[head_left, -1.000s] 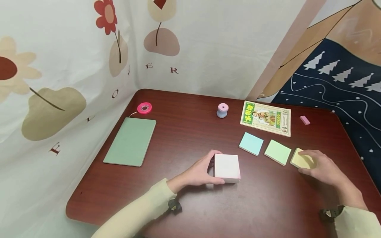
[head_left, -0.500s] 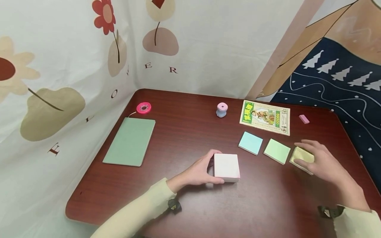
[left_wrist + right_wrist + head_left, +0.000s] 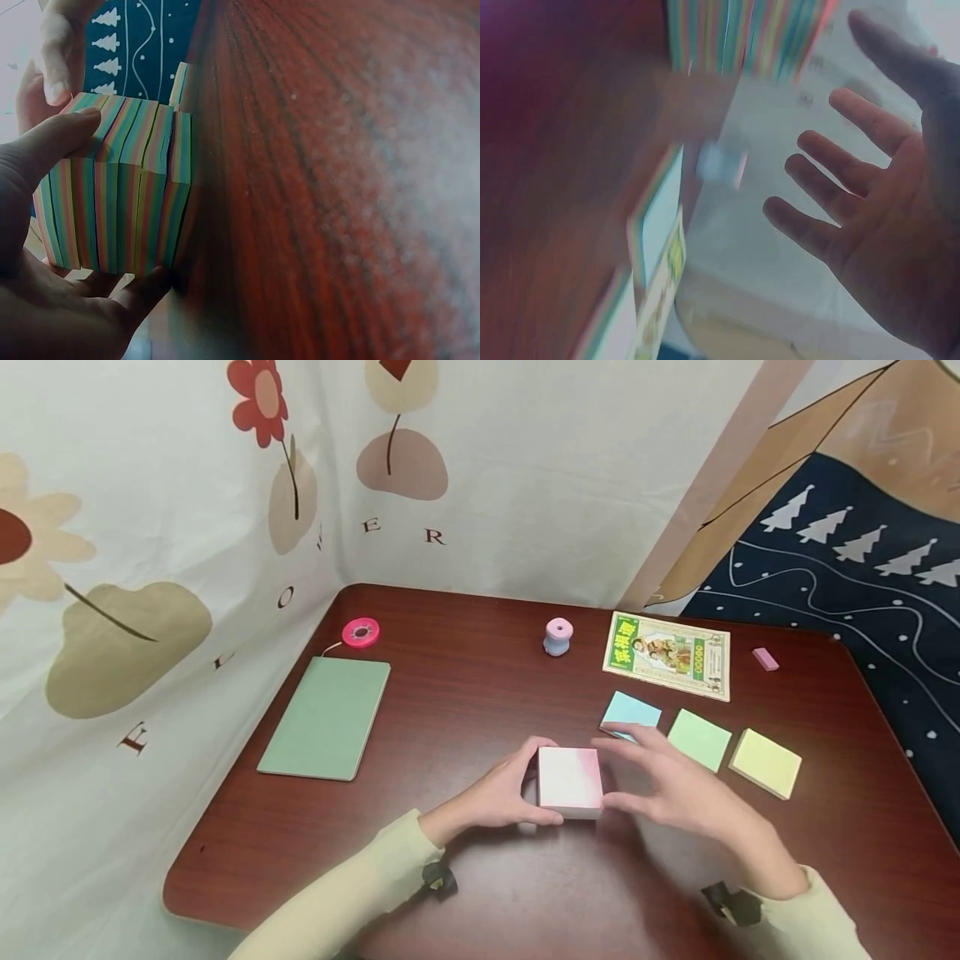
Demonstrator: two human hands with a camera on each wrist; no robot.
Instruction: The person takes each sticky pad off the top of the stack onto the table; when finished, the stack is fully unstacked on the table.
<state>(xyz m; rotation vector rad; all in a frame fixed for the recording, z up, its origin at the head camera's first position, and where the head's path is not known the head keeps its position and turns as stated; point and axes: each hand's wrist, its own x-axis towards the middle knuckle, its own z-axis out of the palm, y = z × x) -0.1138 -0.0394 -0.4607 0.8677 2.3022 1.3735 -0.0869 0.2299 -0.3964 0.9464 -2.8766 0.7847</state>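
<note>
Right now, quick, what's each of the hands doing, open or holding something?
Left hand: grips the thick striped-edged note block, thumb and fingers curled round its side.
Right hand: open, fingers spread beside the block, holding nothing.

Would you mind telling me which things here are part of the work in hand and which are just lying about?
In hand: left hand gripping the note block; right hand; blue pad; green pad; yellow pad.
Lying about: green notebook; pink tape; sharpener; booklet; eraser.
</note>
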